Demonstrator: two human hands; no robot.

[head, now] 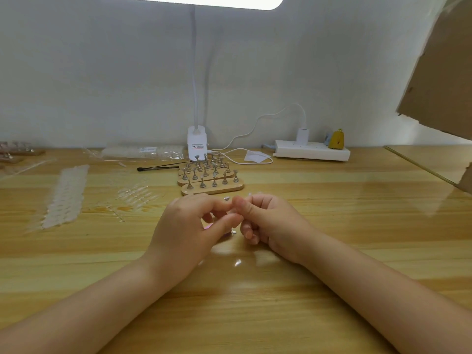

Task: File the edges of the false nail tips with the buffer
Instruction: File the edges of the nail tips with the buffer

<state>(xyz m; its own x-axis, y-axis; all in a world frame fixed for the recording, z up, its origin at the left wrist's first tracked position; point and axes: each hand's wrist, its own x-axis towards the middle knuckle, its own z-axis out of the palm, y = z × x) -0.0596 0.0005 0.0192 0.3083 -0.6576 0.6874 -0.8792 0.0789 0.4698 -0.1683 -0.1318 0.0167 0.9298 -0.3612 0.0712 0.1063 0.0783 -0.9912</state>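
Both hands meet over the tabletop, pinching something tiny between them

The left hand (pixel 190 227) and right hand (pixel 265 221) come together at the centre of the wooden tabletop (pixel 255 315), fingers curled and tips touching around a small item, probably a false nail tip, though it is too small to tell. A sliver of pink under the left hand (pixel 207 227) may be the buffer; mostly hidden. Loose clear nail tips (pixel 135 196) lie toward 10 o'clock of the hands, with strips of them (pixel 65 198) farther left. The pegged wooden stands (pixel 212 186) sit at 12 o'clock. I judge such a tip to be feather-light, thin, springy and slick, best pinched by its sides near the base, leaving the edge free.
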